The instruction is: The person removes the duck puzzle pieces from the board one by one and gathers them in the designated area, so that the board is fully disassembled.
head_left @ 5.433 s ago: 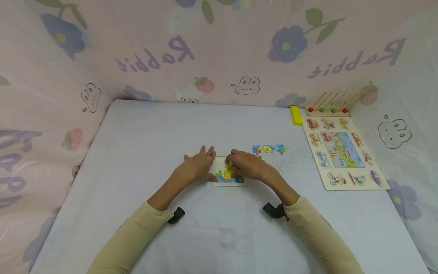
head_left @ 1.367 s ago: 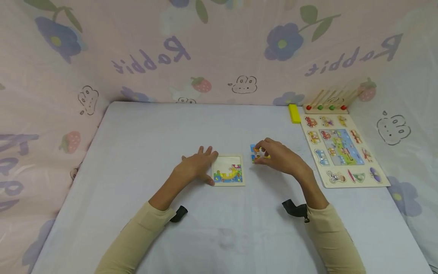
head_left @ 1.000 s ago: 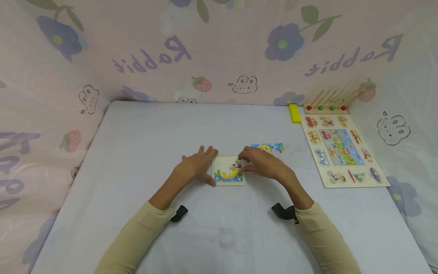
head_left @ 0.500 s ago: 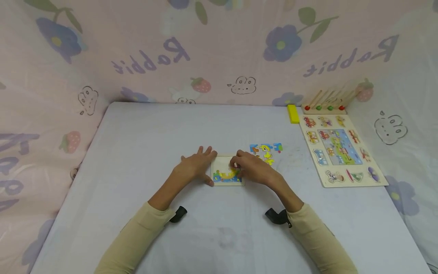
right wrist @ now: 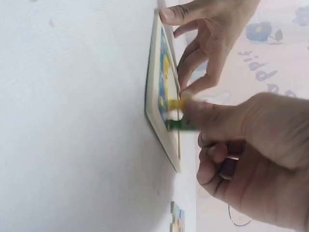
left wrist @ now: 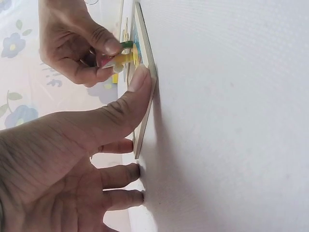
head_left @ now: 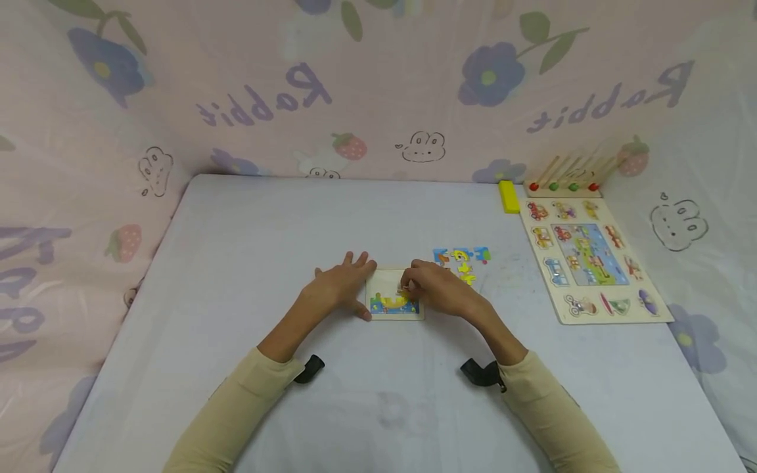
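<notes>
A small square jigsaw tray (head_left: 378, 279) with a pale wooden frame lies mid-table, its lower part filled with blue and yellow pieces. My left hand (head_left: 338, 286) lies at the tray's left side, fingers spread; in the left wrist view the thumb (left wrist: 139, 79) presses on the frame. Over the tray's right side, my right hand (head_left: 436, 288) pinches a jigsaw piece (left wrist: 126, 58) between thumb and finger. That piece is yellow, green and pink, and stands tilted up from the tray. Fingers hide it in the head view.
Several loose jigsaw pieces (head_left: 461, 255) lie right of the tray. Farther right are a large wooden vehicle puzzle board (head_left: 570, 310), a yellow block (head_left: 508, 197) and a wooden rack (head_left: 564, 192) with red and green beads. A patterned curtain (head_left: 378, 85) rises behind the table.
My right hand has moved left from the loose pieces to the tray's right side, where a piece that lay flat is now pinched and tilted. My left hand has stayed in place.
</notes>
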The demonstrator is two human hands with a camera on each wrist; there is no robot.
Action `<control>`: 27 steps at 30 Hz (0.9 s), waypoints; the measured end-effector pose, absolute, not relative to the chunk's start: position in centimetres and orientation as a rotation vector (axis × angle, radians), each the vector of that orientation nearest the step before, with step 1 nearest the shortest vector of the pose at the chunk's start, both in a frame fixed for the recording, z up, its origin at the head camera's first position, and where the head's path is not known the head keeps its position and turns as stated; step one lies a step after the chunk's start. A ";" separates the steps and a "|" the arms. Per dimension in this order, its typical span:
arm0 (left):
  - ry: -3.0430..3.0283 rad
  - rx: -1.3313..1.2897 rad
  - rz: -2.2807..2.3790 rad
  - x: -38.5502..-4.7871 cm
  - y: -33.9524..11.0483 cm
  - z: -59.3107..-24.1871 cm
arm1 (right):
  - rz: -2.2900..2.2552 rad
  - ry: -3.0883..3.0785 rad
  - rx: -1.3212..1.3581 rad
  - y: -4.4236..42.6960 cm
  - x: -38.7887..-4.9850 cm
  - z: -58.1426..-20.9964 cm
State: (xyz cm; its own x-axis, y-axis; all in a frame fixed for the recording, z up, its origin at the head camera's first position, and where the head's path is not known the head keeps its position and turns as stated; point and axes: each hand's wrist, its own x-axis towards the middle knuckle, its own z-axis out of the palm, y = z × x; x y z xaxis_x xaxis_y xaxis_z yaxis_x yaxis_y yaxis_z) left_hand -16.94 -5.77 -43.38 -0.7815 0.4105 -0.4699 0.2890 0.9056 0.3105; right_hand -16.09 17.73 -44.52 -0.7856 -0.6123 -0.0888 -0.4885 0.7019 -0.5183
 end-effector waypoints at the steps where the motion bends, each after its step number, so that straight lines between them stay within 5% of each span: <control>1: 2.519 0.500 0.301 -16.9 -5.8 -43.4 | -0.724 2.646 -0.878 17.8 -16.1 -44.5; 27: 2.514 0.481 0.308 -16.7 -5.7 -43.4 | -0.921 2.886 -0.550 29.2 -17.8 -41.1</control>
